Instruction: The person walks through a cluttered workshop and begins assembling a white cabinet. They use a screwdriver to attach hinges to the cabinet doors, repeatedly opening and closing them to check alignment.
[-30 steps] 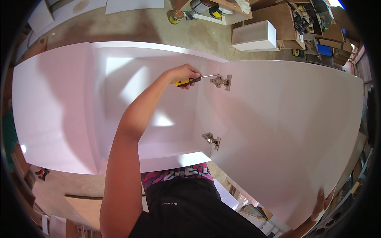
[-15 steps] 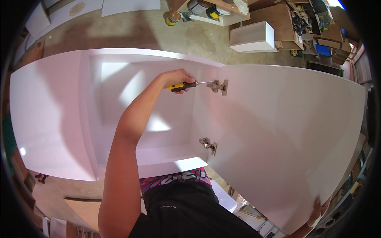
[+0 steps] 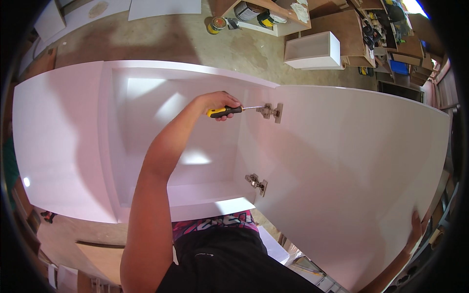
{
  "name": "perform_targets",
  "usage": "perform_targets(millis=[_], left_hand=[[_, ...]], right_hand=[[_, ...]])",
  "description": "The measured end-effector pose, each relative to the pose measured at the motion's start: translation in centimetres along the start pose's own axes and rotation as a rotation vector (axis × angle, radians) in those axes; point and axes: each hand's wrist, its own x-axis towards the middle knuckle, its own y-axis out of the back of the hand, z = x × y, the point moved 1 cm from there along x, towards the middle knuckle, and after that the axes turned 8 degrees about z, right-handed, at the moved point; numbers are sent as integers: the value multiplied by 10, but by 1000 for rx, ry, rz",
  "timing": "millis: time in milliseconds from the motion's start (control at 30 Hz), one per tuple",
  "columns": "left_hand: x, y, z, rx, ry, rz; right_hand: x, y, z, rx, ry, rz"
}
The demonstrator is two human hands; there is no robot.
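Observation:
My left hand [image 3: 222, 105] is closed round the yellow and black handle of a screwdriver [image 3: 229, 111]. Its thin shaft reaches to the upper hinge [image 3: 267, 111], with the tip at the hinge's metal body. That hinge joins a white cabinet [image 3: 108, 141] to its wide-open door [image 3: 351, 161]. A lower hinge [image 3: 256, 184] sits nearer to me on the same joint. At the door's outer right edge, my right hand [image 3: 415, 229] grips the panel; part of it shows on the inner face, and the remaining fingers are hidden behind.
Another white door [image 3: 58, 146] covers the cabinet's left section. Beyond it on the concrete floor stand an open can [image 3: 216, 25], a white box [image 3: 312, 50] and a wooden shelf unit [image 3: 273, 12] holding tins. Wooden cabinets and tools crowd the far right.
My right hand has slid farther up along the door's outer edge, away from me. The door has tilted slightly. My left hand keeps the screwdriver at the upper hinge.

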Motion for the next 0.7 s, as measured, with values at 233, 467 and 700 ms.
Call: perform_targets(millis=[233, 467, 700], left_hand=[[22, 18, -10, -334, 243, -363], [16, 10, 3, -71, 149, -214], [-2, -5, 32, 1103, -521, 207]], right_hand=[[9, 17, 42, 161, 443, -63], [13, 25, 59, 141, 383, 1], [7, 28, 39, -4, 200, 15]])
